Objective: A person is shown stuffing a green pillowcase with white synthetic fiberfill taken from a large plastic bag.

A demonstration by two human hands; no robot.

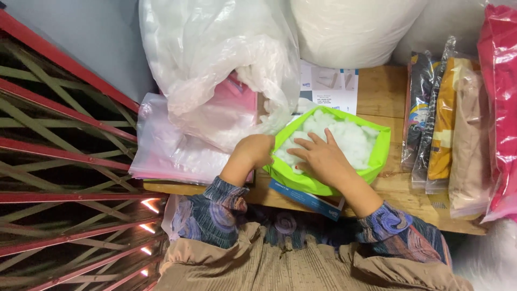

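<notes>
A large clear plastic bag of white stuffing (215, 64) slumps at left. The left hand (254, 152) grips the bright green fabric cover (377, 156) at its rim on the wooden table (379, 89); the right hand (321, 156) presses flat, fingers spread, on white fibrefill (350, 134) inside. Loose fill may spill over the rim if pressed unevenly.

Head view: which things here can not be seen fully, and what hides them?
- Left hand: its fingertips are hidden behind the green cover edge, so its grip is unclear.
- Right hand: palm lies on the white stuffing; what is under it is hidden.
- Clear bag: top cut off by the upper edge.
- Packets: designs are blurred by plastic wrap.
- Pink bag: cut off by the right edge.
</notes>
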